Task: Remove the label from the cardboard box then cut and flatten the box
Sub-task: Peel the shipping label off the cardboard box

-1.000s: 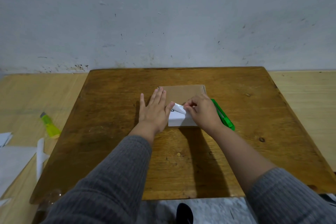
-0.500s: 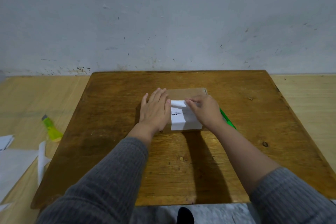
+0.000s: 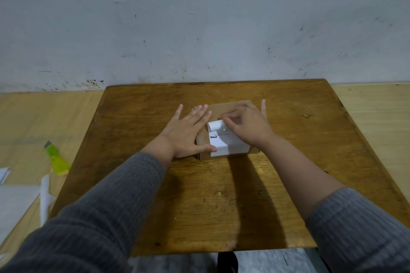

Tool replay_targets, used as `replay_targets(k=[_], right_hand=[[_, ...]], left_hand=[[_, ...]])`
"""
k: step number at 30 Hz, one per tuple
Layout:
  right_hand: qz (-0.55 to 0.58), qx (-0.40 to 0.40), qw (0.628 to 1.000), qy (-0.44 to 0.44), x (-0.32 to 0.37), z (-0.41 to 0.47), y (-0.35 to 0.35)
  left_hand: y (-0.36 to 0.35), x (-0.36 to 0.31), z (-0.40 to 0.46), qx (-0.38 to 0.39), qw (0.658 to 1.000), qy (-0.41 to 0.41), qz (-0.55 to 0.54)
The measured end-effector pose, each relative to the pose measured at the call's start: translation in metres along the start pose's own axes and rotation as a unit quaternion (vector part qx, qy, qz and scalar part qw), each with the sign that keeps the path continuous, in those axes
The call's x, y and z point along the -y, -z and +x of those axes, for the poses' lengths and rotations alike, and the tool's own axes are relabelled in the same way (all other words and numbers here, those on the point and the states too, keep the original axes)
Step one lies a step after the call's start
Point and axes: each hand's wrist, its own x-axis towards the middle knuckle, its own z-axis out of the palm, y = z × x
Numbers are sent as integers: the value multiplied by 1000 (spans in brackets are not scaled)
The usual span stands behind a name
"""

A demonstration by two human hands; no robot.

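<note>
A small brown cardboard box [image 3: 230, 107] lies in the middle of the wooden table [image 3: 288, 162]. A white label [image 3: 228, 144] covers its near top and wraps over the front face. The label's far edge is lifted and curled back toward me. My left hand [image 3: 188, 131] presses flat on the box's left part, fingers straight, thumb along the front edge beside the label. My right hand [image 3: 246, 126] pinches the curled far edge of the label with bent fingers, little finger sticking out.
A yellow-green cutter [image 3: 55, 157] and white paper sheets [image 3: 20, 201] lie on the light wooden floor to the left. The grey wall [image 3: 199, 17] stands right behind the table. My right hand and arm hide the table just right of the box.
The lifted label corner has become a curled strip along the label's far edge. The green cutter right of the box is now hidden behind my right hand. My left hand stays flat.
</note>
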Motion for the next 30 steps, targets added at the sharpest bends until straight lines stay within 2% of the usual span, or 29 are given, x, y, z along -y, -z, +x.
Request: replay_targets(k=[8, 14, 21, 27, 30], right_hand=[[-6, -54, 998, -15, 2, -7, -3], [76, -62, 994, -44, 0, -25, -6], [86, -61, 992, -63, -2, -45, -5], [50, -27, 997, -59, 2, -56, 2], [11, -44, 997, -68, 9, -51, 2]], left_hand=[[-8, -4, 2, 12, 998, 34, -43], [-3, -6, 3, 31, 998, 45, -43], [5, -12, 1, 46, 997, 62, -31], [-7, -22, -14, -5, 996, 54, -69], [-10, -28, -19, -25, 990, 71, -120]])
